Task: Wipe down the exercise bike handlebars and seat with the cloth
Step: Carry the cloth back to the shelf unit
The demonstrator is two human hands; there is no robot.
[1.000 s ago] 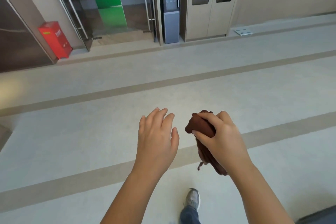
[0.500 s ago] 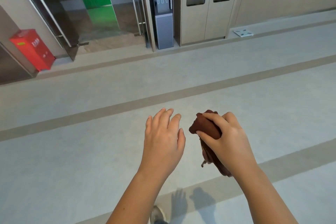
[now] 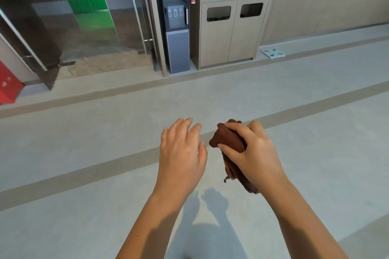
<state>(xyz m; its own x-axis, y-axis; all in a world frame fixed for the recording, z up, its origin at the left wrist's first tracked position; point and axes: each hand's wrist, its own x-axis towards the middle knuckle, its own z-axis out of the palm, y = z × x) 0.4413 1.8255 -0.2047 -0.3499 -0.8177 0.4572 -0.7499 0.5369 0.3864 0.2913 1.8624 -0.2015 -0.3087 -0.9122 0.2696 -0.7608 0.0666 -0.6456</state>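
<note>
Cloth [image 3: 228, 143]: dark brown, bunched; upper wad held in the right hand, loose tail hanging below the palm, well clear of the floor [image 3: 84, 153].
Right hand [image 3: 254, 153]: curled round the wad, thumb and fingertips pinching the upper fold; looks a secure hold.
Left hand [image 3: 181, 153]: just beside the cloth, not touching it; fingers straight and slightly spread, holding nothing.
Handling: judged light, soft and limp; nothing fragile; likely to flop and trail unless gathered; probably not slippery against skin.
Where to hold: best at the bunched middle, with a flat pad of fabric left proud of the fingers for wiping; tail better tucked in, to avoid snagging.
Exercise bike: not in view; handlebars and seat unseen, so wiping judged not yet begun.
Surroundings: pale flooring with darker stripes; water dispenser [image 3: 176, 27] and bin cabinet [image 3: 229, 35] against the far wall; glass door [image 3: 73, 33] to the left; red box [image 3: 8, 85] at the far left edge; flat scale [image 3: 273, 52] by the wall.
</note>
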